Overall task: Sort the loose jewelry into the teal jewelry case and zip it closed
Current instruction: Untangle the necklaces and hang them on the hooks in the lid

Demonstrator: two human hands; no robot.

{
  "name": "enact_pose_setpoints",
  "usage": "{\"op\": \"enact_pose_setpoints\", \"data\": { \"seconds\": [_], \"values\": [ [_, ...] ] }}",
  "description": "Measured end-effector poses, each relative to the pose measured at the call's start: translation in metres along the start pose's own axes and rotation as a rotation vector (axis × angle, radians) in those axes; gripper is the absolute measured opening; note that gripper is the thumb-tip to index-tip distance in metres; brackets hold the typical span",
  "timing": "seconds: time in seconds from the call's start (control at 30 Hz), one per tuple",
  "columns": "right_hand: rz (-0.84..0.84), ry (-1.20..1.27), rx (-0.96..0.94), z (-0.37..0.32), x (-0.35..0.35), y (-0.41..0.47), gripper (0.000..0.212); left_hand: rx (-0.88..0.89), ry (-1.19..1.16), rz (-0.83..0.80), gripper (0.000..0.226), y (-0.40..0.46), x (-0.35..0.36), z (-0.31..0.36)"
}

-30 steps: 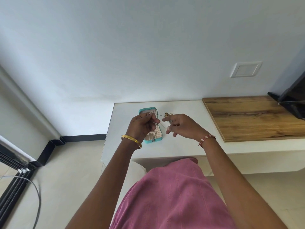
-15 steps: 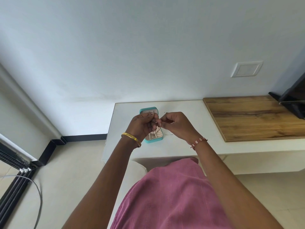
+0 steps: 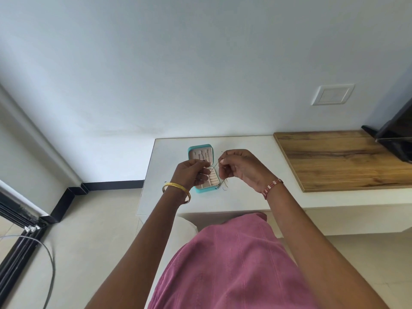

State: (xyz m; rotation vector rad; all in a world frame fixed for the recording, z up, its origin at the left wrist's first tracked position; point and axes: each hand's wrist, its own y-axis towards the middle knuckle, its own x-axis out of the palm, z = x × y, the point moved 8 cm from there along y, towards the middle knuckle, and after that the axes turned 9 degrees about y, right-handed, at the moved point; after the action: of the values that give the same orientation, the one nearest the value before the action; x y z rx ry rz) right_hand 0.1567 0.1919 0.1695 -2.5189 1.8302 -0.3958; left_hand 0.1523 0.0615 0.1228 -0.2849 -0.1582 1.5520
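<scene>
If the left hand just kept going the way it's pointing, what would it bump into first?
Probably the right hand. The left hand points across at it above the open teal jewelry case, with a thin chain strung between them. Depth is unclear.

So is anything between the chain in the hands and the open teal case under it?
Nothing visible: the thin chain hangs between left hand and right hand, directly over the open teal case, lid back.

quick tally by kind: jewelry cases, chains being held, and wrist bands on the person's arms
teal jewelry case, lying open on the white table: 1
thin chain, pinched between the left hand and right hand: 1
wrist bands: 2 (gold bangle, red beaded bracelet)
total: 4
</scene>
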Motion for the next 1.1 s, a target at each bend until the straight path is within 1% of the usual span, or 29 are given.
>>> {"op": "enact_pose_setpoints", "data": {
  "seconds": [0.07, 0.13, 0.2, 0.27, 0.37, 0.43, 0.5, 0.57, 0.63, 0.7, 0.77, 0.87, 0.9, 1.03, 1.1],
  "values": [
    [0.004, -0.053, 0.026, 0.001, 0.001, 0.001, 0.026, 0.039, 0.104, 0.026, 0.014, 0.000, -0.002, 0.002],
    [-0.006, -0.102, 0.049, 0.001, 0.002, 0.002, 0.026, 0.105, 0.132, -0.032, 0.019, -0.001, 0.005, 0.008],
    [-0.020, -0.136, 0.069, 0.002, 0.004, 0.003, 0.027, 0.168, 0.133, -0.121, 0.028, -0.004, 0.015, 0.014],
    [-0.020, -0.154, 0.082, 0.002, 0.004, 0.004, 0.026, 0.186, 0.103, -0.189, 0.034, -0.006, 0.022, 0.016],
    [0.013, -0.182, 0.088, 0.001, 0.000, 0.005, 0.024, 0.191, 0.100, -0.198, 0.034, -0.005, 0.022, 0.013],
    [0.050, -0.184, 0.092, 0.001, -0.004, 0.007, 0.024, 0.240, 0.182, -0.181, 0.030, -0.005, 0.020, 0.014],
    [0.077, -0.165, 0.105, 0.003, -0.008, 0.008, 0.025, 0.280, 0.249, -0.160, 0.019, -0.004, 0.018, 0.014],
    [0.082, -0.136, 0.124, 0.005, -0.010, 0.007, 0.023, 0.284, 0.238, -0.124, 0.011, -0.002, 0.015, 0.011],
    [0.080, -0.103, 0.135, 0.008, -0.011, 0.007, 0.022, 0.249, 0.159, -0.113, 0.012, 0.001, 0.013, 0.008],
    [0.064, -0.043, 0.147, 0.011, -0.010, 0.006, 0.023, 0.186, -0.005, -0.159, 0.019, 0.001, 0.016, 0.007],
    [0.034, 0.056, 0.159, 0.017, -0.007, 0.005, 0.026, 0.127, -0.224, -0.215, 0.028, 0.000, 0.019, 0.009],
    [0.037, 0.281, 0.196, 0.030, -0.008, 0.004, 0.031, 0.026, -0.593, -0.238, 0.031, -0.001, 0.018, 0.007],
    [0.040, 0.338, 0.207, 0.036, -0.008, 0.004, 0.032, 0.000, -0.679, -0.238, 0.032, -0.001, 0.018, 0.005],
    [0.011, 0.377, 0.210, 0.051, -0.004, 0.007, 0.035, -0.069, -0.856, -0.204, 0.033, -0.002, 0.020, -0.005],
    [0.002, 0.393, 0.200, 0.055, -0.004, 0.008, 0.033, -0.092, -0.871, -0.212, 0.030, -0.003, 0.021, -0.008]
  ]
}}
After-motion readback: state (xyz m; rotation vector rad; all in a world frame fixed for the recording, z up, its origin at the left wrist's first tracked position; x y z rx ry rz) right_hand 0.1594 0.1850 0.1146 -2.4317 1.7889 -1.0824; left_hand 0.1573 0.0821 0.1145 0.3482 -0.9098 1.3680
